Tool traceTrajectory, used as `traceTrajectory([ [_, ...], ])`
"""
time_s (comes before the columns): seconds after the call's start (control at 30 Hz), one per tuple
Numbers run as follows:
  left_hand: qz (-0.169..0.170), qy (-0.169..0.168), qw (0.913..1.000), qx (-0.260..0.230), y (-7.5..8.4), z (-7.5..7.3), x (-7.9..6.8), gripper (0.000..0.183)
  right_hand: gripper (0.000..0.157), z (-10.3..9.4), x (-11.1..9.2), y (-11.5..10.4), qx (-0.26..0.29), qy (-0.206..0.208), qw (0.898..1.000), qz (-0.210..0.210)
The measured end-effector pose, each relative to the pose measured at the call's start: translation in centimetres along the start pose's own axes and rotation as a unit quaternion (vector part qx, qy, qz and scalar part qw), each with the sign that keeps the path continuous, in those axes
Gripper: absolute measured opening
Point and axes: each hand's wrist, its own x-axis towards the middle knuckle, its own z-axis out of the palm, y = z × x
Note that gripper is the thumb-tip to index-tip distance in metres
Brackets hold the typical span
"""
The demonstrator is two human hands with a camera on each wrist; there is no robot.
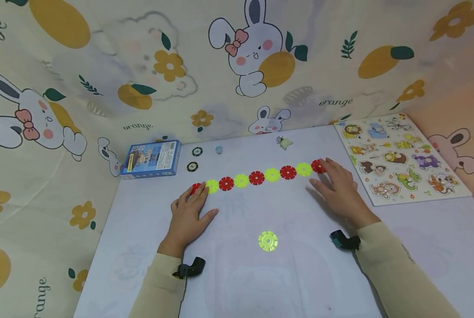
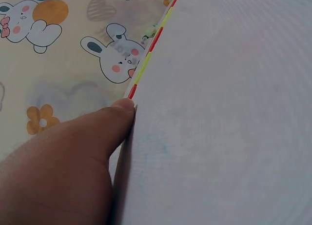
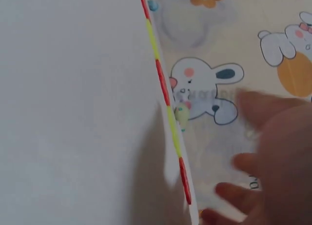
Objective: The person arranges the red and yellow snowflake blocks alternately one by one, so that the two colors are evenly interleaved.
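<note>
A row of notched snowflake discs, alternating red and yellow-green, runs across the white table, rising slightly toward the right. My left hand (image 1: 188, 221) lies at the left end, its extended fingertips over the red disc (image 1: 194, 187) there and beside a yellow-green disc (image 1: 212, 186). At the other end is my right hand (image 1: 337, 191), fingers spread and its fingertips overlapping the edge of the last red disc (image 1: 317, 166). The right wrist view shows these fingers (image 3: 239, 195) blurred and spread, with nothing gripped. Nearer the front, a single yellow-green disc (image 1: 268, 241) lies apart from the row.
A blue box (image 1: 152, 159) stands at the back left, with two black round pieces (image 1: 197, 151) and a small blue piece (image 1: 219, 150) beside it. Behind the row sits a small pale green figure (image 1: 284, 142). An animal puzzle board (image 1: 404, 161) lies at the right.
</note>
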Motion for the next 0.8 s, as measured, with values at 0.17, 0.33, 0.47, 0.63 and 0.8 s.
traceTrajectory([
  [0.17,-0.002,0.000,1.0000,0.004,0.0,0.0,0.0,0.080,0.062,-0.2,-1.4,-1.3,0.181,-0.006,0.983,-0.021],
  [0.33,-0.001,0.002,1.0000,0.004,0.0,0.0,0.0,0.080,0.053,0.7,-2.9,-3.1,0.317,-0.107,0.939,-0.077],
  [0.47,0.000,0.002,1.0000,0.003,0.1,-0.1,0.0,0.080,0.058,2.0,-4.3,-4.5,0.353,-0.196,0.906,-0.129],
  [0.63,-0.002,0.000,1.0000,0.004,0.2,-0.2,0.0,0.080,0.067,3.8,-6.1,-6.2,0.303,-0.278,0.902,-0.130],
  [0.8,-0.002,0.000,1.0000,0.002,0.1,-0.2,0.0,0.080,0.070,5.2,-7.4,-7.2,0.161,-0.295,0.931,-0.141],
])
